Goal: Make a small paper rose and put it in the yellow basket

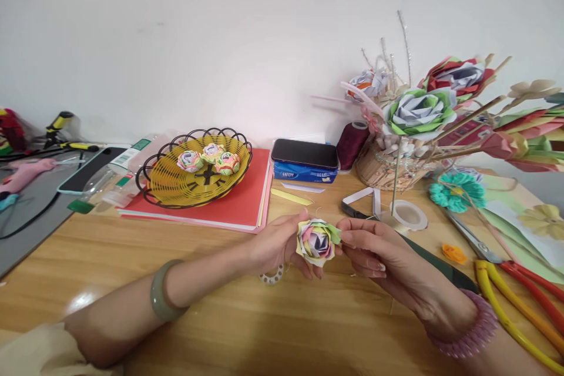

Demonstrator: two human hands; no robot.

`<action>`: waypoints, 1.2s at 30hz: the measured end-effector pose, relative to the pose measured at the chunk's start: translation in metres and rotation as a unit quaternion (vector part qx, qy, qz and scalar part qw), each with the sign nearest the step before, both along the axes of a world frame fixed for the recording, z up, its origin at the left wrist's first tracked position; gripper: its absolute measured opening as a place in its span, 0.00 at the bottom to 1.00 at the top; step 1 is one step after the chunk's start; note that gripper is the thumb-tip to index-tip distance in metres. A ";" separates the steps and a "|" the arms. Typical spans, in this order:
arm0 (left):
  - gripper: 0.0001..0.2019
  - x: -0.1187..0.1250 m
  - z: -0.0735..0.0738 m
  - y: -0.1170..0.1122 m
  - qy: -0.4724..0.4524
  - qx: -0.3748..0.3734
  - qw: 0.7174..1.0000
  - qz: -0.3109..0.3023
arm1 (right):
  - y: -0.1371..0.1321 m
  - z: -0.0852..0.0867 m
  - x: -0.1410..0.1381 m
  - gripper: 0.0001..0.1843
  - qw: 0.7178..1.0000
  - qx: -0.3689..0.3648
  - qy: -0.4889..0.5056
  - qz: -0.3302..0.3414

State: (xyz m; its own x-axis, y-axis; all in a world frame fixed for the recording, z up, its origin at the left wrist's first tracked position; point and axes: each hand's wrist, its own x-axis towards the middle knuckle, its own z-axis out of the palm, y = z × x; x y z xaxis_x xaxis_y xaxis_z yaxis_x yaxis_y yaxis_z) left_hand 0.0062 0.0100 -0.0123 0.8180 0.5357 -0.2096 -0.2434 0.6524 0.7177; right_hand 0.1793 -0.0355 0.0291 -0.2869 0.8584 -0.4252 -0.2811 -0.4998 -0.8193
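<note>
A small paper rose in white, yellow, pink and green is held above the table's front part. My left hand grips it from behind and from the left, with fingertips showing below the bloom. From the right, my right hand pinches a green paper petal at the rose's edge between thumb and forefinger. The rose's underside is hidden. Just below my left hand, a white ring with holes lies partly covered.
A yellow woven basket with several paper roses rests on red paper. A phone lies on a blue tissue pack. At right are a flower-filled pot, tape roll, scissors and yellow-handled tool. A pink glue gun lies left.
</note>
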 end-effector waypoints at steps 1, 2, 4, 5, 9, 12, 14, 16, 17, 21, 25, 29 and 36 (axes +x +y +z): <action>0.23 0.000 0.000 0.000 0.000 -0.002 1.000 -0.001 | 0.000 0.000 0.000 0.10 1.000 -0.001 0.009 -0.002; 0.23 0.000 0.000 0.001 0.000 -0.005 1.000 -0.003 | 0.000 -0.001 0.000 0.11 1.000 0.001 0.015 -0.005; 0.23 0.000 -0.001 0.002 -0.001 -0.009 1.000 -0.007 | 0.000 0.000 0.000 0.13 0.999 0.014 0.018 -0.022; 0.24 0.000 -0.001 0.002 -0.002 -0.012 1.000 -0.010 | 0.000 0.000 0.000 0.14 0.999 0.025 0.015 -0.035; 0.25 -0.001 0.002 0.003 0.006 -0.018 1.000 -0.016 | 0.002 0.000 0.000 0.15 0.993 0.083 -0.032 -0.080; 0.25 -0.001 0.004 0.004 0.020 -0.025 0.999 -0.017 | 0.000 -0.001 0.000 0.13 0.978 0.136 -0.101 -0.121; 0.25 -0.002 0.004 0.004 0.021 -0.025 0.999 -0.027 | -0.004 -0.002 -0.001 0.10 0.961 0.183 -0.154 -0.141; 0.25 -0.002 0.003 0.004 0.019 -0.016 0.999 -0.034 | -0.008 -0.002 -0.002 0.08 0.940 0.235 -0.209 -0.132; 0.26 -0.002 0.002 0.003 0.022 -0.009 0.999 -0.031 | -0.009 -0.002 -0.003 0.08 0.929 0.260 -0.236 -0.115; 0.24 0.000 0.003 -0.001 0.061 0.010 0.998 0.023 | -0.012 -0.001 -0.006 0.09 0.885 0.329 -0.327 -0.041; 0.21 0.002 0.008 -0.004 0.071 0.012 0.995 0.063 | -0.011 -0.003 -0.006 0.10 0.853 0.348 -0.388 -0.043; 0.18 0.002 0.008 -0.003 0.046 0.010 0.997 0.062 | -0.008 -0.004 -0.005 0.09 0.844 0.348 -0.403 -0.062; 0.15 -0.002 0.003 0.002 -0.047 0.010 0.998 0.051 | -0.014 -0.005 -0.003 0.06 0.837 0.367 -0.383 -0.133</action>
State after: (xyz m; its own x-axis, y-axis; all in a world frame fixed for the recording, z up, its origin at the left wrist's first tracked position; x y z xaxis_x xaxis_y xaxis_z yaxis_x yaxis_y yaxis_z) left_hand 0.0041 0.0119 -0.0089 0.7744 0.6204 -0.1238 -0.3743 0.6071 0.7009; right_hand 0.1759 -0.0496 0.0240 0.0709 0.9594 0.2731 0.4453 0.2146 -0.8693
